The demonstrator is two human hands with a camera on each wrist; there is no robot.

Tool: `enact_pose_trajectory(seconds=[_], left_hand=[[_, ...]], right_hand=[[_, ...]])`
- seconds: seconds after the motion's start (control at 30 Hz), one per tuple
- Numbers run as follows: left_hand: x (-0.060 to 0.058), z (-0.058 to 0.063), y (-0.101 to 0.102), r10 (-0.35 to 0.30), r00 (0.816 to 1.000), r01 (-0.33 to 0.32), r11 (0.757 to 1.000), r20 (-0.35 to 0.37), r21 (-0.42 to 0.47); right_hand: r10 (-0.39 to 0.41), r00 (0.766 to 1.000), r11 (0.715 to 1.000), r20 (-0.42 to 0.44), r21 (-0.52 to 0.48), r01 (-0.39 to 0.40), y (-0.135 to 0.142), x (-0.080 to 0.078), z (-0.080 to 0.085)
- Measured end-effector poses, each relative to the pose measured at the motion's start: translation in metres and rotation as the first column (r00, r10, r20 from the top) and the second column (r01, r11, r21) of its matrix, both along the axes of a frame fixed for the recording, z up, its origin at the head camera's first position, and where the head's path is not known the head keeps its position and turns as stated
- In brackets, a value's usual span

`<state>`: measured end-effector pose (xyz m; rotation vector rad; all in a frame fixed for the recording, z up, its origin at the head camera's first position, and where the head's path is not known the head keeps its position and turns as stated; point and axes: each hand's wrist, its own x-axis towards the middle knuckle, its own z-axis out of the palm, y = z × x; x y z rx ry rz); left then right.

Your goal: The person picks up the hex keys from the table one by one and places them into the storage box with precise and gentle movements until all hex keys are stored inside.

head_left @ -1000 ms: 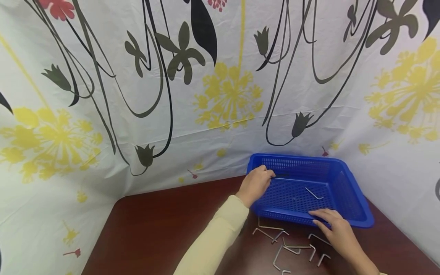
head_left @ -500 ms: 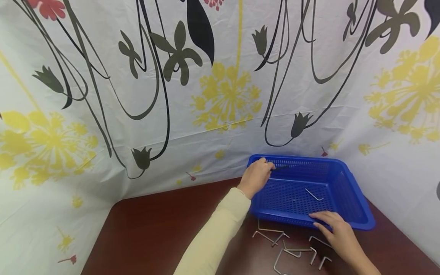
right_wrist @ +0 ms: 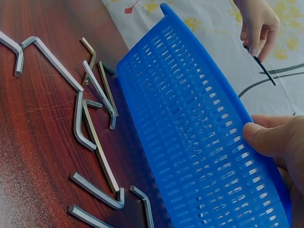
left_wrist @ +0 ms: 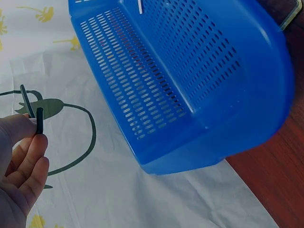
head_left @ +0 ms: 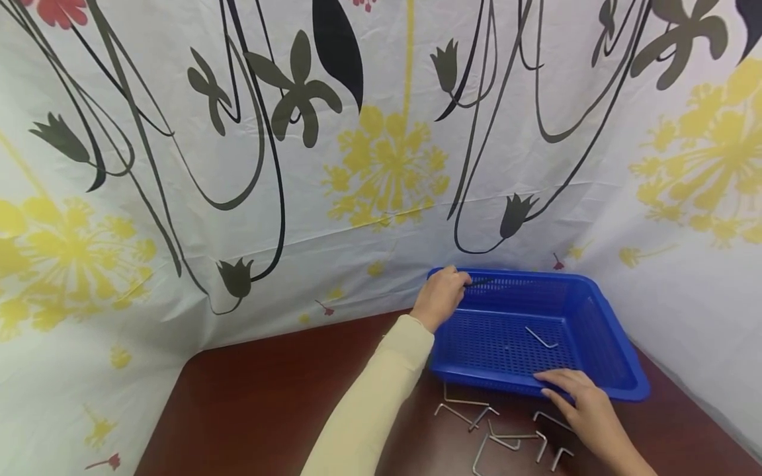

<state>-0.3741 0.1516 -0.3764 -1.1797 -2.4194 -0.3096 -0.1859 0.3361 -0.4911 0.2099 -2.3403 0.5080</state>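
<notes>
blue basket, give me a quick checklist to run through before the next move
1. Dark hex key gripped: ok, pinched in the left hand.
2. Blue basket held: ok, the right hand grips its near rim.
3. Dark hex key directly above the basket's opening: cannot tell.
4. Silver hex key inside the basket: ok, on its floor.
5. Loose hex keys off the table: not ok, several lie there.

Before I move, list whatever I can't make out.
Left wrist view: part of the black hex key, covered by the left hand; an end of the silver hex key in the blue plastic basket, cut by the top edge.
Head view: one end of the hex key beside the right hand, hidden by it.
Right wrist view: part of the lowest hex key, cut by the bottom edge.
All views: any size marks, too small.
</notes>
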Motion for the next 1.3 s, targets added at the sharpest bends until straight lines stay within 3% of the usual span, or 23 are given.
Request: enact_pose_trajectory(seconds=[0.23, 0.5, 1.3], left_hand=[[-0.008, -0.003, 0.012, 0.020, 0.999, -0.020, 1.000, 0.033, -0.012], [-0.014, -0.006, 0.027, 0.028, 0.999, -0.027, 0.999, 0.034, -0.030], [-0.036, -0.027, 0.055, 0.053, 0.987, -0.045, 0.997, 0.150, -0.058]], right_hand=[[-0.020, 0.999, 1.000, 0.029, 0.000, 0.020, 0.000, 0.000, -0.001], [0.007, 1.000, 1.000, -0.013, -0.023, -0.008, 0.004, -0.001, -0.001], [0.031, 0.999, 0.999, -0.042, -0.038, -0.032, 0.005, -0.002, -0.002]])
